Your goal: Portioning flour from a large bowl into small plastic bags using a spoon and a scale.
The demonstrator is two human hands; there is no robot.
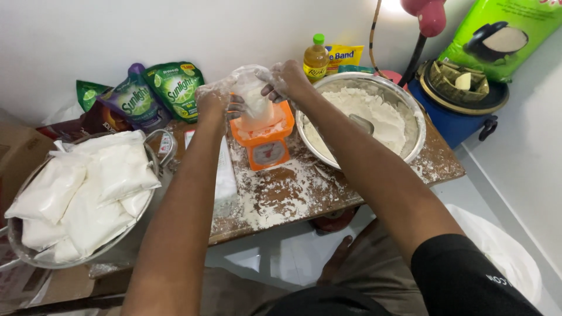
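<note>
A clear plastic bag of white flour (253,99) stands on a small orange kitchen scale (264,140). My left hand (213,102), dusted with flour, grips the bag's left top edge. My right hand (287,81) grips its right top edge. A large steel bowl of flour (410,111) with a metal scoop (363,124) in it sits just right of the scale.
A steel pan (153,153) at the left holds several filled flour bags. The wooden table (293,193) is dusted with flour. Green and purple soap pouches (175,88), a yellow oil bottle (315,58), a blue container (456,117) and a green sack (503,35) stand behind.
</note>
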